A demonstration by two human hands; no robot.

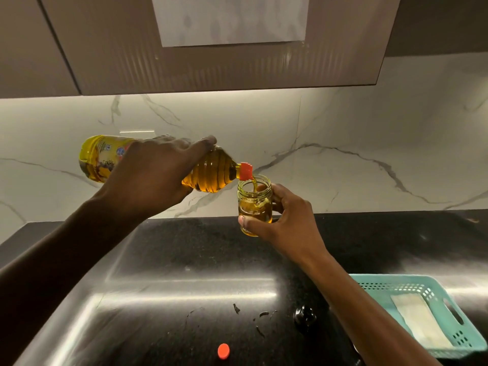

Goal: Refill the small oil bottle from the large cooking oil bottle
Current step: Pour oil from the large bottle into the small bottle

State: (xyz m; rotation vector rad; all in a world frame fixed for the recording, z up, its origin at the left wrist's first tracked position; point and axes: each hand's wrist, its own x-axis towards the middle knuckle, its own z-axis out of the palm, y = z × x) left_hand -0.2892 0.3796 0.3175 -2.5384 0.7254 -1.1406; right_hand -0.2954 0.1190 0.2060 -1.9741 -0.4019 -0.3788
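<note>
**Oil streaming from the large bottle into the small jar**

The small oil bottle (254, 204), a clear glass jar with an open mouth, is held up above the black counter (184, 260), roughly half full of amber oil. The right hand (285, 220) wraps around it, thumb across the front and fingers curled behind. Just above its rim sits the red neck of the large cooking oil bottle (206, 173), tipped nearly level, a thin stream of oil falling into the jar. The left hand (155, 173) clasps the large bottle from above, fingers spread over its body.

On the counter near the front lies a red cap (223, 351); a dark round item (305, 314) beside it may be the jar's lid. To the right stands a teal basket (433, 286) holding a pale folded cloth (420, 320).
</note>
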